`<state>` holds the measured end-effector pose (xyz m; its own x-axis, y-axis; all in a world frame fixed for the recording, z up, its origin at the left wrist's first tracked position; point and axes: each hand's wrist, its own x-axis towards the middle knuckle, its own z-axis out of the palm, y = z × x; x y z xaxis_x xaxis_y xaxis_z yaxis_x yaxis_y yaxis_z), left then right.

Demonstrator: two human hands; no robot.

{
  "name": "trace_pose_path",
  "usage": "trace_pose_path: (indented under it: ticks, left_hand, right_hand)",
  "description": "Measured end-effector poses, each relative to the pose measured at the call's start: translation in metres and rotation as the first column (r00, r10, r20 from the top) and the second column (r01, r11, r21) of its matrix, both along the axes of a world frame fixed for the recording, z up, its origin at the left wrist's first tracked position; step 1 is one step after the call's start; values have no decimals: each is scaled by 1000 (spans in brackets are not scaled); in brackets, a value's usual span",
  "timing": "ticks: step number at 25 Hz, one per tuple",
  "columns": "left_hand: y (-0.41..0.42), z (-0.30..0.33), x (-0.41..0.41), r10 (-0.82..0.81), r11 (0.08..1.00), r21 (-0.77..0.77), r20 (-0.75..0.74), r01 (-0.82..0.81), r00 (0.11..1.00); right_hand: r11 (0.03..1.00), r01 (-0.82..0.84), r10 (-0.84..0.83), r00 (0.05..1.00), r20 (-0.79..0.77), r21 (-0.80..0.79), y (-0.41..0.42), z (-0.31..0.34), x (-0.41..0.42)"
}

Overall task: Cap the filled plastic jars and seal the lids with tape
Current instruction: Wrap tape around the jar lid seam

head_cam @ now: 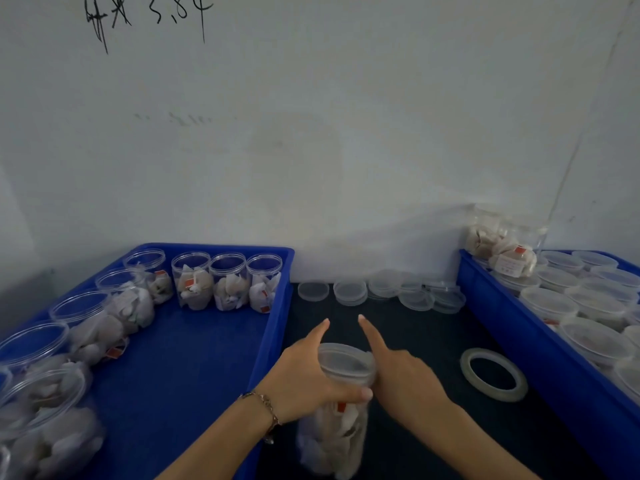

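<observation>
Where the view is nearest, a filled plastic jar (334,434) stands on the dark desk (426,341), packed with pale wrapped sachets, one showing a small red tag. Its translucent lid (346,363) sits on the mouth. The left hand (304,382) wraps the jar's upper part, thumb curled across the front just under the lid and index finger stretched forward, so its grip is closed on the jar. The right hand (403,379) lies against the lid's right side with the index finger pointing up and away; whether its other fingers curl round the lid cannot be told. A thin bracelet (265,405) circles the left wrist.

Just right of the hands a roll of clear tape (493,374) lies flat on the desk. To the left, a blue tray (194,358) holds open filled jars (228,282) lined along its left and far edges, the middle of its floor bare. To the right, a second blue tray (512,327) is crowded with capped jars (595,306), and one jar (498,244) rests on top at its far corner.

Farther back, between the trays, spare lids (349,292) lie in a loose row and small stacks against the foot of a white wall (311,133). High on that wall, black handwritten marks (145,15) show.
</observation>
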<state>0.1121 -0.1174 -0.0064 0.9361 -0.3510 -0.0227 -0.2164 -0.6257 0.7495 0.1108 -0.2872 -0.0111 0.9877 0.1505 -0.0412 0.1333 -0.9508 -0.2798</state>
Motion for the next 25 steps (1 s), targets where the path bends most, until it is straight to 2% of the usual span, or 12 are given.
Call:
trace_pose_path:
  ticks: [2,4,6,8,10,13,16,18,21,23,25]
  left_hand:
    - [-1,-5,1,-30,967,254,147,-9,989]
    - [-3,-10,3,-75,917,399,245,-30,967]
    - [-3,-11,3,-70,923,384,246,-31,967]
    - [-1,-11,4,2,938,342,173,-62,985]
    - [2,-13,6,64,922,374,95,-95,993]
    - [3,-12,7,35,884,462,72,-65,997]
    - [2,-8,7,-39,865,501,25,21,999]
    - [-2,-8,5,-51,864,503,61,14,997]
    - [-4,-12,6,-57,893,449,60,24,997]
    - [-4,-14,8,-81,901,429,31,60,996]
    - [-4,-16,9,-90,886,460,66,50,994]
  right_hand:
    - [992,-58,65,996,-55,111,-4,-18,1]
    - [966,-103,130,987,-98,239,-11,-34,0]
    - [912,-115,184,973,-142,394,-15,-40,0]
    - [806,-68,256,935,-243,589,-19,-38,1]
    - [738,-47,337,890,-307,674,-20,-35,-1]
    - [778,-132,350,903,-250,614,-25,-40,-5]
    - [885,-191,293,937,-190,425,-30,-42,-11]
    - [941,-202,231,970,-75,272,-32,-42,-14]
    - [965,-241,229,967,116,104,-32,-42,-15]
    - [961,-268,251,948,198,64,-30,-42,-18]
    - [957,-289,278,922,267,0,-31,-42,-18]
